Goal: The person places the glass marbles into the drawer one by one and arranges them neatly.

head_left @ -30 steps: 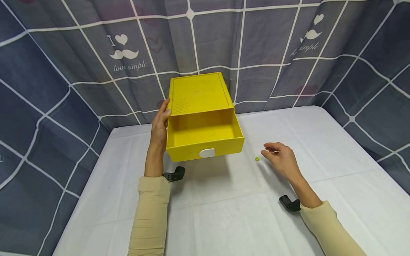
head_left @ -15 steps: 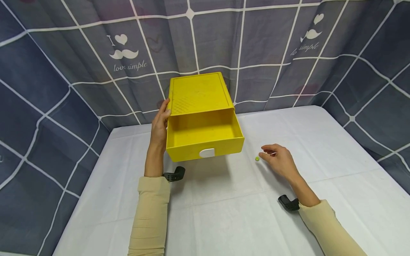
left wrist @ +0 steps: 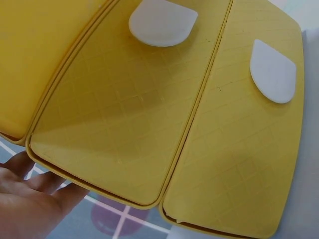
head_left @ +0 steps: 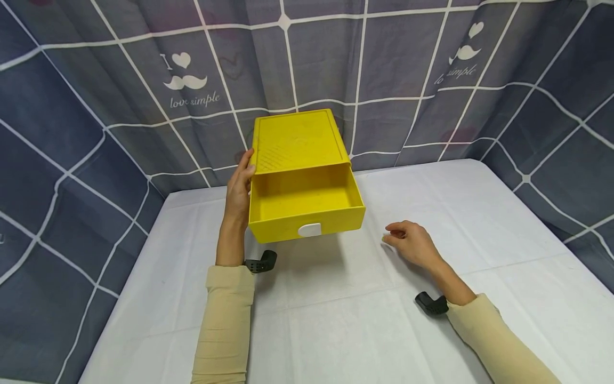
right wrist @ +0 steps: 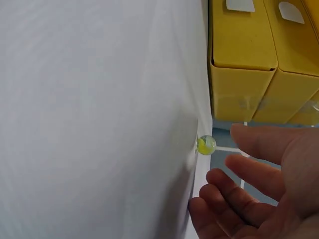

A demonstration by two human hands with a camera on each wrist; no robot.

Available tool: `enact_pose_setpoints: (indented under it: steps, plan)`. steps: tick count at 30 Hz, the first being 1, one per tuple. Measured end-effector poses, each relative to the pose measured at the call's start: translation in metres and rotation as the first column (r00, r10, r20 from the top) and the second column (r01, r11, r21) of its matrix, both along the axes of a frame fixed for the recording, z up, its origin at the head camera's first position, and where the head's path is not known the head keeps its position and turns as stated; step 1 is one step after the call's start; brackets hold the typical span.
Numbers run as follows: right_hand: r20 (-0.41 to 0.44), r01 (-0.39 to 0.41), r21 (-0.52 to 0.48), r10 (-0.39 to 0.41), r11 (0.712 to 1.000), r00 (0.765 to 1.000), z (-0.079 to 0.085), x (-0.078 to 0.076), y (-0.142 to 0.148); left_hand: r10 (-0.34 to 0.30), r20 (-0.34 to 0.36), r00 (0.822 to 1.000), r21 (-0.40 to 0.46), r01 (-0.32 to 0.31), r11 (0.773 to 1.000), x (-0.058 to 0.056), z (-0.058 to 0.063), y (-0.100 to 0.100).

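A yellow drawer cabinet [head_left: 298, 140] stands toward the back of the table, its top drawer [head_left: 278, 228] pulled out and nothing visible inside. Two lower drawers, a middle one [left wrist: 114, 109] and a bottom one [left wrist: 229, 144], are closed, each with a white pull tab. My left hand [head_left: 237, 200] rests against the cabinet's left side, fingers extended along it. To the right of the cabinet, a small clear marble [right wrist: 206, 145] with yellow-green inside lies on the white cloth. My right hand [head_left: 412, 244] reaches up to it, thumb and index finger apart close beside the marble.
The white tablecloth [head_left: 326, 330] covers the table. A grey curtain [head_left: 393, 64] with white grid lines hangs behind and at both sides, close to the cabinet's back. Each wrist wears a black camera mount, such as the right one [head_left: 430, 304].
My right hand has moved left and slightly nearer, bringing its fingertips to the marble, which they now mostly cover in the head view. Left hand and cabinet have stayed put.
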State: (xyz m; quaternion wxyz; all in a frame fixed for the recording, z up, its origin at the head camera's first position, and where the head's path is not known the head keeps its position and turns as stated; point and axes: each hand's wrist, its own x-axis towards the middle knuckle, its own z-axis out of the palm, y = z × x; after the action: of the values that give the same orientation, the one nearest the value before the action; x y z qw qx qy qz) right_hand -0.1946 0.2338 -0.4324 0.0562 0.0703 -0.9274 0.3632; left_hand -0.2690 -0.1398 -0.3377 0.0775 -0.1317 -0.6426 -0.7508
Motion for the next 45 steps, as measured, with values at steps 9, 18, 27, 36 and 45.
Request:
enact_pose_setpoints:
  steps: [9, 18, 27, 36, 45]
  plan:
    - [0.021, -0.031, 0.027, 0.030, 0.999, 0.999, -0.0051, -0.0037, 0.0019, 0.010, 0.007, 1.000, -0.017, -0.010, 1.000, 0.0011, -0.0004, 0.0005]
    - [0.029, -0.038, 0.058, 0.036, 0.998, 0.999, -0.0072, -0.0034, 0.0012, 0.013, 0.012, 1.000, -0.017, -0.013, 1.000, 0.0008, -0.0019, 0.0008]
    - [-0.002, -0.041, 0.078, 0.041, 0.996, 0.999, -0.0095, -0.0036, 0.0011, 0.011, 0.011, 1.000, -0.022, -0.011, 1.000, 0.0003, -0.0012, 0.0004]
    - [-0.015, -0.024, 0.074, 0.025, 0.997, 1.000, -0.0091, -0.0037, -0.0018, 0.016, 0.013, 1.000, -0.005, -0.016, 1.000, -0.0006, -0.0008, -0.0022]
    - [-0.002, -0.024, 0.073, 0.024, 0.997, 1.000, -0.0081, -0.0023, -0.0018, 0.018, 0.016, 1.000, -0.013, -0.018, 1.000, 0.0000, -0.0008, -0.0010]
